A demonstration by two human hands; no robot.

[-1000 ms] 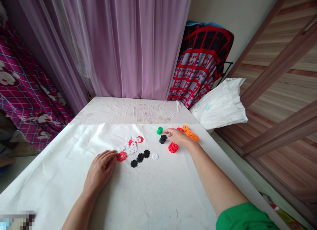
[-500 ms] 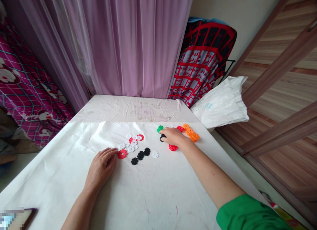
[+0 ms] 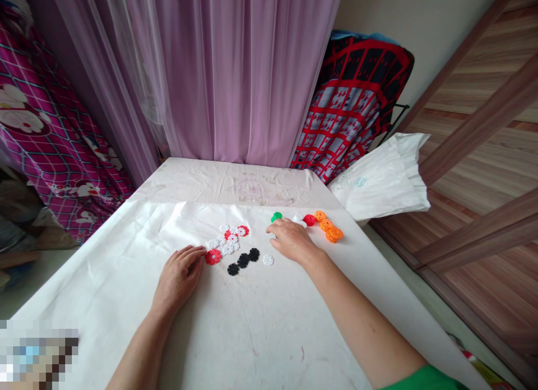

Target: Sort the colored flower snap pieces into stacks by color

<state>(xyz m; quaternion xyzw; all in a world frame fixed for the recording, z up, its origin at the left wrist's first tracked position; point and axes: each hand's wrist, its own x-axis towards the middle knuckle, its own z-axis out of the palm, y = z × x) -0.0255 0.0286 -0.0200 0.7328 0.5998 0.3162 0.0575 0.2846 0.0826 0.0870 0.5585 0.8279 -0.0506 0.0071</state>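
Note:
My left hand (image 3: 180,275) rests palm down on the white cloth, fingers stretched out, its fingertips at the edge of a red snowflake disc (image 3: 213,256). Adjoining this disc is a cluster of white snowflake discs (image 3: 228,247) with more red ones among them. My right hand (image 3: 292,241) is over the pieces further right, thumb and forefinger apart with nothing visible between them. Just beyond its fingers lies a green disc pile (image 3: 276,217). What is under the palm is hidden. Between the hands lie three black discs (image 3: 243,260) in a slanting row and a single white disc (image 3: 268,260).
Past my right hand are white pieces (image 3: 297,218), a red pile (image 3: 310,220) and orange piles (image 3: 327,225). A white bag (image 3: 382,180) stands by the right edge of the cloth-covered table (image 3: 235,334). A blurred-out object (image 3: 37,356) is at the near left corner.
My right hand has shifted left and nearer to me, now covering the black and red pieces seen beside it before. White pieces show behind it. My left hand stays by the red disc.

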